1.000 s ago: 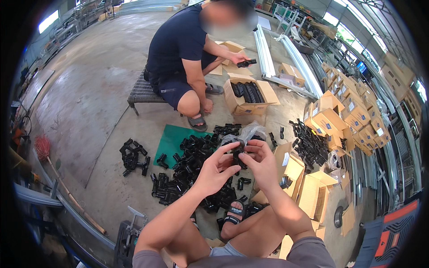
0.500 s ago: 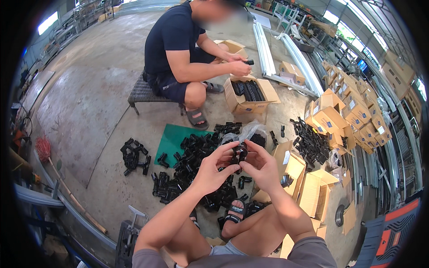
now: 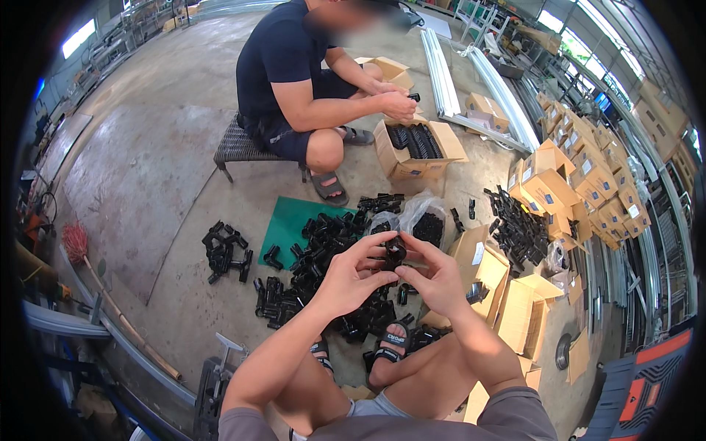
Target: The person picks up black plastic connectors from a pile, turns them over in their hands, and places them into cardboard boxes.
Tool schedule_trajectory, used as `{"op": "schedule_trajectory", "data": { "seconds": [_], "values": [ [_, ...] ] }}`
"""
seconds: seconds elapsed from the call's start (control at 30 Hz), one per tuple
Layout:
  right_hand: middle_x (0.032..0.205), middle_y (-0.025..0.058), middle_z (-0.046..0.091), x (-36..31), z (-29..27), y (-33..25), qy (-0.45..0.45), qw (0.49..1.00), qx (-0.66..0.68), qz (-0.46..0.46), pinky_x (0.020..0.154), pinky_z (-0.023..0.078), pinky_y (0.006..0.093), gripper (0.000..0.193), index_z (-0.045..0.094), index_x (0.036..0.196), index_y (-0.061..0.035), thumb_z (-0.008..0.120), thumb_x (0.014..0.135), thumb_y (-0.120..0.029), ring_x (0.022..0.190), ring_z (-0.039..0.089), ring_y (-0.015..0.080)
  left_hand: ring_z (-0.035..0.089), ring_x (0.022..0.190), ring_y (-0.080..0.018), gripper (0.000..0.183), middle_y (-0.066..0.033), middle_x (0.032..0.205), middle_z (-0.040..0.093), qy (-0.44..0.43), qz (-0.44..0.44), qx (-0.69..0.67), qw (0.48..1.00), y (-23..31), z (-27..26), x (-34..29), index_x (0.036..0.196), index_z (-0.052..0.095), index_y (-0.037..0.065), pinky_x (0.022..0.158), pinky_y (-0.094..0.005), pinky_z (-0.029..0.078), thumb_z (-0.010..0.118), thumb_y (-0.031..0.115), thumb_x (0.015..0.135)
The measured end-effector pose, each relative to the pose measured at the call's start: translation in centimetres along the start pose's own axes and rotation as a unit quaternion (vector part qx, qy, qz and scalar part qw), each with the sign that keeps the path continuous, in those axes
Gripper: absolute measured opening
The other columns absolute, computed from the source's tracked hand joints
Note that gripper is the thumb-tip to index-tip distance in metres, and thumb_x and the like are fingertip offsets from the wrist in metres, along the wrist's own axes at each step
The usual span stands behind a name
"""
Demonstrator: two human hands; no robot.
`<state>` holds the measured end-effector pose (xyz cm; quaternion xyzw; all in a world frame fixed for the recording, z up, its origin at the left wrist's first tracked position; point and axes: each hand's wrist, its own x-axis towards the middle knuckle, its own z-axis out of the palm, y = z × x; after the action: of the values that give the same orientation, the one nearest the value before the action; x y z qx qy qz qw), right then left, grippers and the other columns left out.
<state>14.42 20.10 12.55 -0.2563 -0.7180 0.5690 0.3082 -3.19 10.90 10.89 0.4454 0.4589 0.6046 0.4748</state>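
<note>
Between the fingertips of both my hands is a small black tube connector (image 3: 396, 251), raised above the floor pile. My left hand (image 3: 354, 278) pinches it from the left, thumb and fingers closed on it. From the right my right hand (image 3: 435, 278) grips the same piece with thumb and index finger. Beneath and beyond lies a large heap of similar black connectors (image 3: 323, 246), partly on a green sheet (image 3: 282, 229) and partly hidden by my hands and forearms. A clear plastic bag (image 3: 421, 213) with small black parts rests just past my fingers.
Opposite, a seated person (image 3: 294, 88) handles a black part over a cardboard box (image 3: 401, 167) of black connectors. Right of me are open cartons (image 3: 518, 316), another connector pile (image 3: 516, 228) and stacked boxes (image 3: 581, 176). A smaller pile (image 3: 224, 250) and a broom (image 3: 121, 309) lie left.
The connector has turned between my fingertips, its dark rounded end now showing more. My hands stay nearly in place. Across from me, the person's hands have lowered slightly toward the box.
</note>
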Motion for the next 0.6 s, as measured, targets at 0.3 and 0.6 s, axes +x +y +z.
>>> {"op": "schedule_trajectory", "data": {
  "seconds": [0.3, 0.6],
  "values": [
    [0.121, 0.0086, 0.066, -0.1, -0.4, 0.4, 0.017, 0.997, -0.072, -0.025, 0.081, 0.056, 0.0253, 0.056, 0.057, 0.143, -0.0052, 0.071, 0.09, 0.003, 0.104, 0.066, 0.0141, 0.067, 0.104, -0.0184, 0.066, -0.0122, 0.119, 0.067, -0.016, -0.016, 0.011, 1.0, -0.3, 0.2, 0.2, 0.145, 0.052, 0.013, 0.088, -0.0331, 0.058, 0.076, -0.001, 0.086],
    [0.114, 0.0154, 0.072, -0.5, 0.8, -0.9, 0.081, 0.96, -0.241, -0.121, 0.083, 0.055, 0.033, 0.048, 0.066, 0.13, -0.0041, 0.079, 0.085, -0.009, 0.1, 0.069, 0.0231, 0.067, 0.107, -0.0198, 0.061, -0.0096, 0.114, 0.066, 0.071, -0.133, -0.269, 0.951, -1.1, -0.3, 0.6, 0.148, 0.044, 0.013, 0.094, -0.0367, 0.059, 0.066, -0.003, 0.093]
  ]
}}
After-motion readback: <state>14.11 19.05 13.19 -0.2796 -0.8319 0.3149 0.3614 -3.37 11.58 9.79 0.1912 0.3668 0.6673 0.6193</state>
